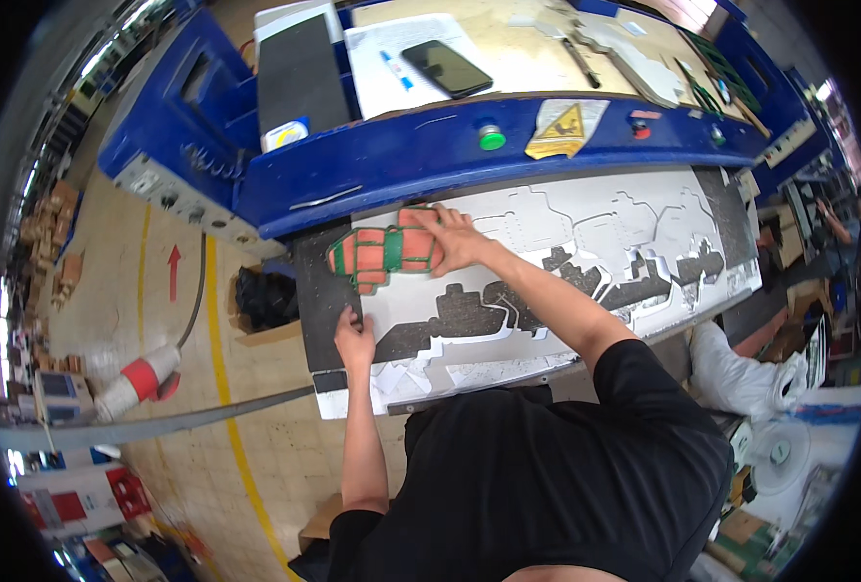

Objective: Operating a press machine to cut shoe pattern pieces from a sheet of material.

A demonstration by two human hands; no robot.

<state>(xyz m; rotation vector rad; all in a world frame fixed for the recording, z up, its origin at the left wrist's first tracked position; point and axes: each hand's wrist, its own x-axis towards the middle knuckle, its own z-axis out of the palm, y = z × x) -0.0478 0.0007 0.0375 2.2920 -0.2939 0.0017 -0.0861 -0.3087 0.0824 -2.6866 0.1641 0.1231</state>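
My right hand (457, 242) grips the right end of a cutting die (370, 257) with orange-red foam blocks and green edges. The die lies over the left end of a white sheet (537, 199), partly past its edge onto the dark board (326, 291). Outlines of cut shapes run along the sheet's far part; the nearer part has cut-out gaps with the speckled dark surface showing through. Just below the die, my left hand (355, 339) rests by the sheet's left edge, fingers slightly apart and holding nothing I can see.
A blue press beam (401, 150) with a green button (492, 138) spans the far side. On top lie a phone (445, 68), a marker (397, 70) and papers. A box with black plastic (264, 299) stands left; a white sack (741, 369) stands right.
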